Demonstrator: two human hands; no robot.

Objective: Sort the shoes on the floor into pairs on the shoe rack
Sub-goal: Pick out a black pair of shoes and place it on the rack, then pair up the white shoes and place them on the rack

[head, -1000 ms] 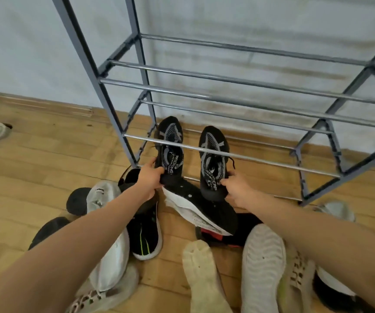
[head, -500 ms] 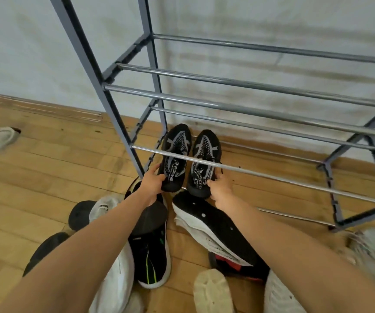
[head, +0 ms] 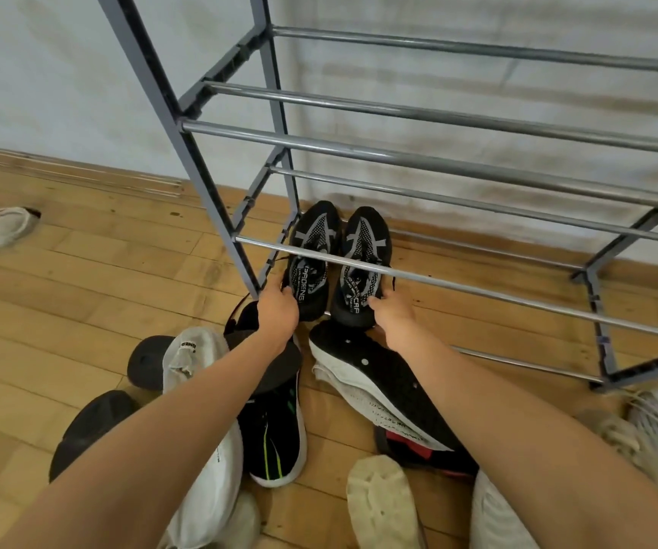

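Left hand (head: 279, 311) and right hand (head: 392, 313) each grip a heel of the black shoes (head: 337, 263), long axes pointing away, side by side on the rack's (head: 477, 283) bottom rails.

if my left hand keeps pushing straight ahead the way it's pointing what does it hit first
The left hand already grips the heel of the left black shoe. Beyond its toe, probably the rack's low back bar, then the wall; depth is unclear.

Room: pale wall, wood floor.
Whitish wall (head: 477, 17) w/ faint stains; wood baseboard (head: 74, 178) along bottom. Plank floor (head: 62, 311), light brown, slightly scuffed; even soft light.
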